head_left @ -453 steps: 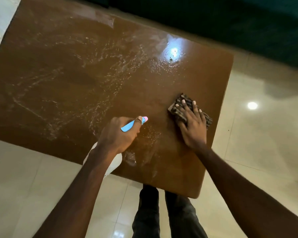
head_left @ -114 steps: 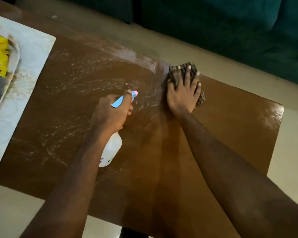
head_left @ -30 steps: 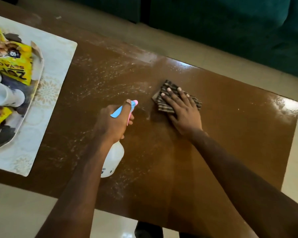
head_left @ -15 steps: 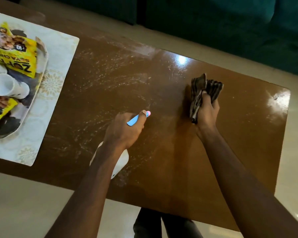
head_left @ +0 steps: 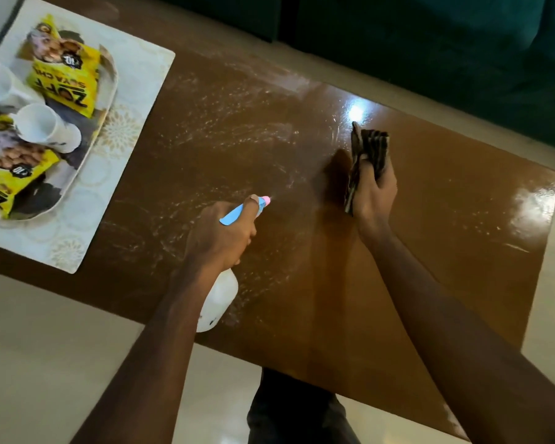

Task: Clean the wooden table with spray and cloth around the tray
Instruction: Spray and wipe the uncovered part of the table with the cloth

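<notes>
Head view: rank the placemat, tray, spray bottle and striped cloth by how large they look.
1. Placemat, cut off at the frame's left edge.
2. Tray, also cropped there.
3. Spray bottle and striped cloth: too close to rank. The left hand hides part of the bottle, and the cloth is bunched in the right hand.

My left hand (head_left: 220,233) curled round bottle (head_left: 220,296), forearm stretched forward; my right hand (head_left: 374,193) upright, fingers (head_left: 389,179) wrapped round cloth (head_left: 372,145), forearm angled inward.

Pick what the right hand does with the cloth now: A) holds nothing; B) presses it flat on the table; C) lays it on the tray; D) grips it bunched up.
D: the right hand grips the bunched cloth, held on edge rather than spread flat.
</notes>
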